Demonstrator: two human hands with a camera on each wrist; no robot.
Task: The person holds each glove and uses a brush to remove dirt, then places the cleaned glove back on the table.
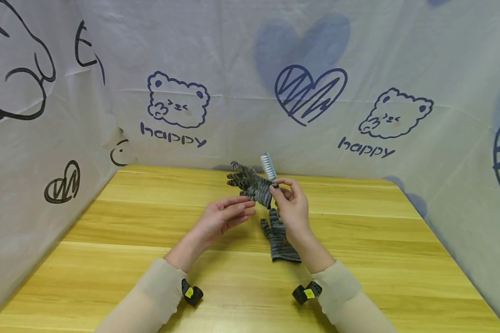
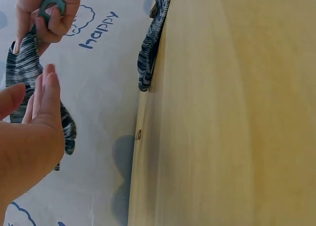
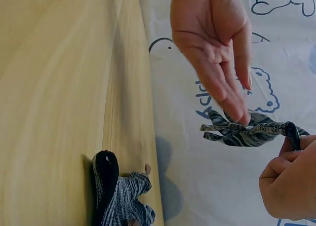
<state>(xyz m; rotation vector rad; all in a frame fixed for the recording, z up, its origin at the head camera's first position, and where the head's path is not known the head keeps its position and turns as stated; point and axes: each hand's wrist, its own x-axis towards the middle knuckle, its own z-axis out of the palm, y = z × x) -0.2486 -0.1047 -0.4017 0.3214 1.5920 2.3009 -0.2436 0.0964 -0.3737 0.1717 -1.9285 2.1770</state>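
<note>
My right hand [image 1: 295,210] pinches the cuff of a grey-black striped knit glove [image 1: 258,188], raised above the table with its fingers toward the left. The same hand holds a brush [image 1: 268,166], white bristles upward; its teal ring-shaped handle end [image 2: 44,5] shows among the fingers in the left wrist view. My left hand [image 1: 227,215] is open, fingers extended, fingertips right at the glove's lower side. In the right wrist view that left hand [image 3: 212,48] overlaps the glove's finger part. A matching second glove [image 1: 280,243] lies on the table, partly hidden behind the right hand.
The light wooden table [image 1: 129,277] reaches back to a pale cloth wall [image 1: 233,60] with bear, heart and "happy" drawings. Similar cloth hangs on both sides. Each wrist wears a black strap-on camera, such as the left one [image 1: 193,294].
</note>
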